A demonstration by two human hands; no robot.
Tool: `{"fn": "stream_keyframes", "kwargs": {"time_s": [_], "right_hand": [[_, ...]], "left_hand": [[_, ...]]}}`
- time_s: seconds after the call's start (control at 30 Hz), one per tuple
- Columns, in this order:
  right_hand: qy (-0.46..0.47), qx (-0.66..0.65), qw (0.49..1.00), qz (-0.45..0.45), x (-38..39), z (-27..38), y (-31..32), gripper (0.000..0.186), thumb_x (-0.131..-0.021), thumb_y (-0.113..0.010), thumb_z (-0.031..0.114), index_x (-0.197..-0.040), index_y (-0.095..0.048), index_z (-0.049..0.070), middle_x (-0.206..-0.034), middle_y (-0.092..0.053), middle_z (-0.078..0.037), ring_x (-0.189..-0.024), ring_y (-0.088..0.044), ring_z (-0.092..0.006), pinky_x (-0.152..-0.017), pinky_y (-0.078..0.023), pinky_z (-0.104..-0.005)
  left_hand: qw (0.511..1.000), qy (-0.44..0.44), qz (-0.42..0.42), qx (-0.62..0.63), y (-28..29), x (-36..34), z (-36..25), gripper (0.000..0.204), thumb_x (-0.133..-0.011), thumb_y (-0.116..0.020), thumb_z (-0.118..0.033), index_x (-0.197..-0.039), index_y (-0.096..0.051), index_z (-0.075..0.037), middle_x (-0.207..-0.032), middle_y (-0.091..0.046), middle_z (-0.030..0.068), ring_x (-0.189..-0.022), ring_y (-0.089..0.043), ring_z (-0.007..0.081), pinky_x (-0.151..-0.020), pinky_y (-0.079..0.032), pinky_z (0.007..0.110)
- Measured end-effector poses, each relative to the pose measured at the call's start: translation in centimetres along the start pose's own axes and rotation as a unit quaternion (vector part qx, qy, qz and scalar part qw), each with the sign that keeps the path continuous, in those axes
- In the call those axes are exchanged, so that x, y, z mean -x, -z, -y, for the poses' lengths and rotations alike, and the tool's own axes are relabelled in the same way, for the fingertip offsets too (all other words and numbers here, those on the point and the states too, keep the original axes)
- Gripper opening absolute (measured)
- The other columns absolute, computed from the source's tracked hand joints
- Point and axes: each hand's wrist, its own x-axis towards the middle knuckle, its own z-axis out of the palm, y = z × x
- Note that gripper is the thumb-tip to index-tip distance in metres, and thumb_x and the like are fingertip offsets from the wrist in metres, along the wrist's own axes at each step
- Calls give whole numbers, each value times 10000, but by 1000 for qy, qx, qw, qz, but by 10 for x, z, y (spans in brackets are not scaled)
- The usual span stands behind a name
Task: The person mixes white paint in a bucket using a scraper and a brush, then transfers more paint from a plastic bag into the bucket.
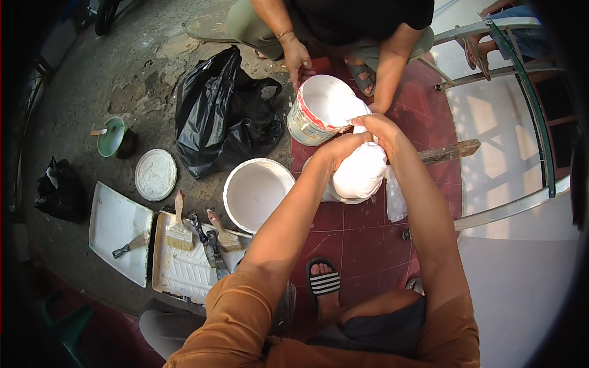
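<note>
Both my hands are closed round the neck of a white bulging bag [360, 173], my left hand [345, 149] on its left and my right hand [381, 130] on its right. White material reaches from my fingers to the rim of a tilted paint bucket [308, 127], which has white inside. Another person crouches opposite, one hand [299, 61] by the bucket's far left rim and the other arm [390, 80] reaching down on its right. The bag's round bottom hangs over a pale container [331, 195], mostly hidden behind the bag and my left forearm.
A white-lined bucket [257, 191] stands left of my arm. Further left lie a round lid [156, 175], two paint trays [116, 224] with brushes [178, 230] and scrapers, a black plastic bag [208, 116] and a green bowl [113, 138]. A wooden plank [451, 152] and metal frame [515, 214] are right.
</note>
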Motion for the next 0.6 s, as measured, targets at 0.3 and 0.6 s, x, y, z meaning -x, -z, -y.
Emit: {"fn": "stream_keyframes", "kwargs": {"time_s": [0.3,0.6], "right_hand": [[8,44,999,-4,-8,0,-3,571,-886,-579,257,-1362,-512,-52,-1176,-609,-323,-965,-664,-426,-798,-548,-539],[-10,8,1000,5,-25,9,3,337,-838,-659,158,-1114,-643,-35,-944,-694,-195,-785,-703,-301,-732,-592,-419]], "left_hand": [[1000,4,-2,4,-2,3,-3,294,-1001,-552,-300,-1089,-647,-36,-976,-734,108,-800,-737,206,-728,-626,359],[1000,18,-23,12,7,-1,-2,278,-974,-541,-264,-1076,-641,-26,-923,-716,101,-771,-722,212,-724,-617,365]]}}
